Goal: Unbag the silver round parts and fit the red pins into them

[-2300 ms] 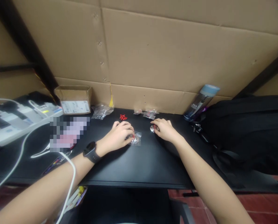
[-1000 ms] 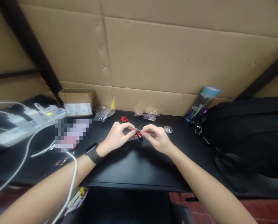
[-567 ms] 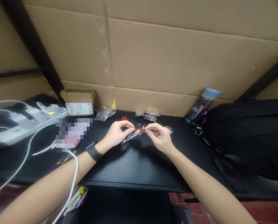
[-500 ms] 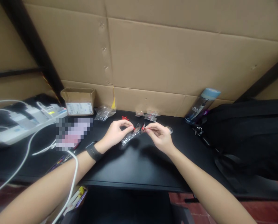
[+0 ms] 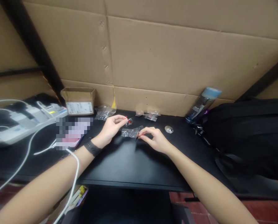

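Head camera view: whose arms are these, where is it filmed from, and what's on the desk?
No machine here: the camera sits on a person's head and looks down at their own bare arms. The left hand pinches a small red-and-dark piece. The right hand pinches a clear plastic bag by one corner. On the black desk sit a small shiny disc, more little bags, a cardboard box, a water bottle and a black backpack.

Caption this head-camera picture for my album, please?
Over a black desk, left hand pinches a small red part; right hand holds a clear bag.
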### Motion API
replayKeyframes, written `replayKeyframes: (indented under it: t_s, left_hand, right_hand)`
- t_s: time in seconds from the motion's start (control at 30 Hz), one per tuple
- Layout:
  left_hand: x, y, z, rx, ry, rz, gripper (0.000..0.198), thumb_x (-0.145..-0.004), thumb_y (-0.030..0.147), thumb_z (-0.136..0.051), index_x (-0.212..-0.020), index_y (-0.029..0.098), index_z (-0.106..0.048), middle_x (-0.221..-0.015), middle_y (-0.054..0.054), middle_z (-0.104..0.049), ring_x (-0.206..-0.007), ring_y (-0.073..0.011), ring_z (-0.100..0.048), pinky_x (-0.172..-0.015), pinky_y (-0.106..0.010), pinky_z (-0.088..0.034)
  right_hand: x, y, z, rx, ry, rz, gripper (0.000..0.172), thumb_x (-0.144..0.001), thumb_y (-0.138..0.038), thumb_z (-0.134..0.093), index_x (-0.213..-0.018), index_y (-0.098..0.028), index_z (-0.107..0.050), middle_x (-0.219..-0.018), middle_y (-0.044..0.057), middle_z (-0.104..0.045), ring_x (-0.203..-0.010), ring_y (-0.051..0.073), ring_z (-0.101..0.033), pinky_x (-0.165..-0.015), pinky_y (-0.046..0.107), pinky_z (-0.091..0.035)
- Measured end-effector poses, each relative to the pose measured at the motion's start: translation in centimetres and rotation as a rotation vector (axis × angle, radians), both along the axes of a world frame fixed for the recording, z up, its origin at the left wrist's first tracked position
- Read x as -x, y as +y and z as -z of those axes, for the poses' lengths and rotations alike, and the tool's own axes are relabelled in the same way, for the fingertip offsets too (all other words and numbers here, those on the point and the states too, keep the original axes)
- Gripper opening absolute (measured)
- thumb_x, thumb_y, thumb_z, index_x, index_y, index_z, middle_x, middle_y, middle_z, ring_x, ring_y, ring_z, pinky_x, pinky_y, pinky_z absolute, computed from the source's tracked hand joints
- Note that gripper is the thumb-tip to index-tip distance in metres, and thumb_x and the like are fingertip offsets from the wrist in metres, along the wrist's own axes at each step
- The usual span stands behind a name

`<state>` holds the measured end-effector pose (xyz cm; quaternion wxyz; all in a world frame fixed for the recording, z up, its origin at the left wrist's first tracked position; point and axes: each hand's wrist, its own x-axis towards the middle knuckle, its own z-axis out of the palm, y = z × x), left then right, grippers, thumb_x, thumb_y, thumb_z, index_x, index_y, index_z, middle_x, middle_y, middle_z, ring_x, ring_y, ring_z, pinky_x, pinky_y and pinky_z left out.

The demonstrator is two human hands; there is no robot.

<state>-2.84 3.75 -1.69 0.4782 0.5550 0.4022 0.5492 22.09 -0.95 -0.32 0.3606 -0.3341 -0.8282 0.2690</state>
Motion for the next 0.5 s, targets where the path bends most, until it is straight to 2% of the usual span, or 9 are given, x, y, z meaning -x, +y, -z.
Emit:
replayKeyframes:
  t_s: [0.07,0.17,0.27,0.37,0.43,0.5]
  left_hand:
    - [-0.2,-0.3,-0.1,-0.008,0.041,0.027,0.038,-0.075,0.045,-0.086,-0.096,0.015,-0.074,-0.097,-0.010,-0.079,-0.094,-0.0239,-0.074,-0.090,-0.035,-0.055]
    - [-0.7,-0.9,-0.2,-0.043,0.094,0.060,0.034,-0.079,0.045,-0.083,-0.093,0.016,-0.072,-0.095,-0.009,-0.078,-0.090,-0.0223,-0.074,-0.088,-0.034,-0.055]
    - [-0.9,-1.0,0.0,-0.074,0.159,0.098,0.032,-0.081,0.044,-0.081,-0.091,0.016,-0.071,-0.095,-0.008,-0.078,-0.089,-0.0214,-0.074,-0.088,-0.034,-0.055]
    - [-0.9,-0.8,0.5,-0.073,0.268,0.117,0.030,-0.082,0.044,-0.079,-0.089,0.016,-0.070,-0.093,-0.008,-0.078,-0.085,-0.0211,-0.073,-0.086,-0.035,-0.056]
    - [-0.8,-0.8,0.6,-0.088,0.293,0.102,0.029,-0.084,0.044,-0.077,-0.088,0.017,-0.069,-0.091,-0.007,-0.076,-0.084,-0.0204,-0.072,-0.084,-0.034,-0.055]
    - [-0.9,-0.9,0.4,-0.133,0.233,0.097,0.029,-0.086,0.044,-0.076,-0.090,0.017,-0.066,-0.091,-0.006,-0.075,-0.086,-0.0195,-0.072,-0.085,-0.032,-0.055]
  right_hand:
    - [-0.1,0.1,-0.1,-0.005,0.001,0.027,0.008,-0.098,-0.027,-0.066,-0.100,-0.022,-0.071,-0.105,0.005,-0.078,-0.099,0.022,-0.073,-0.100,0.040,-0.053]
    - [-0.2,0.4,0.2,0.100,0.123,0.012,0.014,-0.100,-0.033,-0.063,-0.101,-0.020,-0.069,-0.104,0.007,-0.077,-0.103,0.022,-0.072,-0.101,0.041,-0.053]
    - [-0.2,0.8,0.8,0.199,0.257,-0.001,0.019,-0.097,-0.038,-0.067,-0.098,-0.019,-0.068,-0.104,0.007,-0.073,-0.093,0.019,-0.072,-0.096,0.040,-0.056]
    - [-0.2,1.1,1.1,0.300,0.369,0.019,0.025,-0.092,-0.042,-0.073,-0.093,-0.018,-0.068,-0.117,0.009,-0.068,-0.084,0.017,-0.072,-0.086,0.038,-0.061]
    - [-0.2,1.2,1.2,0.337,0.390,0.016,0.026,-0.092,-0.043,-0.072,-0.093,-0.018,-0.067,-0.119,0.010,-0.066,-0.081,0.016,-0.072,-0.083,0.038,-0.062]
    - [-0.3,1.2,1.0,0.293,0.335,-0.013,0.024,-0.094,-0.042,-0.070,-0.094,-0.019,-0.066,-0.118,0.010,-0.066,-0.085,0.018,-0.072,-0.085,0.039,-0.061]
